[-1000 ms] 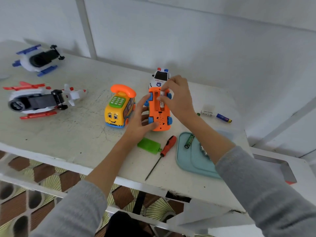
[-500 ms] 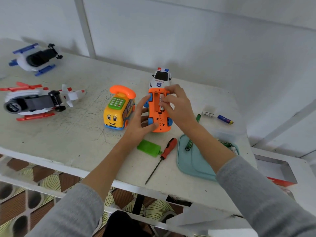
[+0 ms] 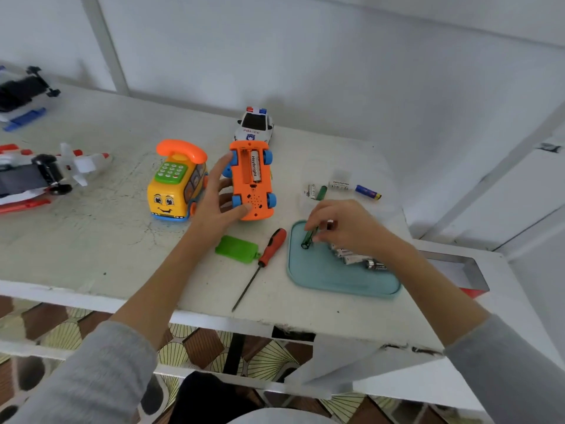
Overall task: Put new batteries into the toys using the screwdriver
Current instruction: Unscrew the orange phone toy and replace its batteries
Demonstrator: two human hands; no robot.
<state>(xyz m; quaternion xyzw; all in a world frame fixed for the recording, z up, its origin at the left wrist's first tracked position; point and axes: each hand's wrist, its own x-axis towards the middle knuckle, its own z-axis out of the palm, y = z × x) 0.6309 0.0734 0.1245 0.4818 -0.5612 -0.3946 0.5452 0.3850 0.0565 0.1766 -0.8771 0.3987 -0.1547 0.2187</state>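
— Where are you at with the orange car?

— I'm working outward from the blue tray (image 3: 342,281). My right hand (image 3: 345,229) is hovering over its near-left corner, fingertips pinching a green battery (image 3: 308,238), with a heap of white ones just right of it in the tray.

— And the tools?

— The screwdriver (image 3: 269,250) is lying loose just left of the tray, and the green battery cover (image 3: 237,249) is sitting left of that, so the unscrewing looks done.

— The car itself?

— The orange car (image 3: 252,179) is lying belly-up farther back and left of the tray. My left hand (image 3: 220,198) is steadying it, fingers spread wide along its side, thumb pressing its near end. One white battery (image 3: 255,169) is sitting in the open bay; the slot beside it is looking empty.

— What's left?

— I'm judging: fill that slot, refit the cover, screw it down. Then the yellow phone bus (image 3: 175,186) and the police car (image 3: 253,127) beyond.
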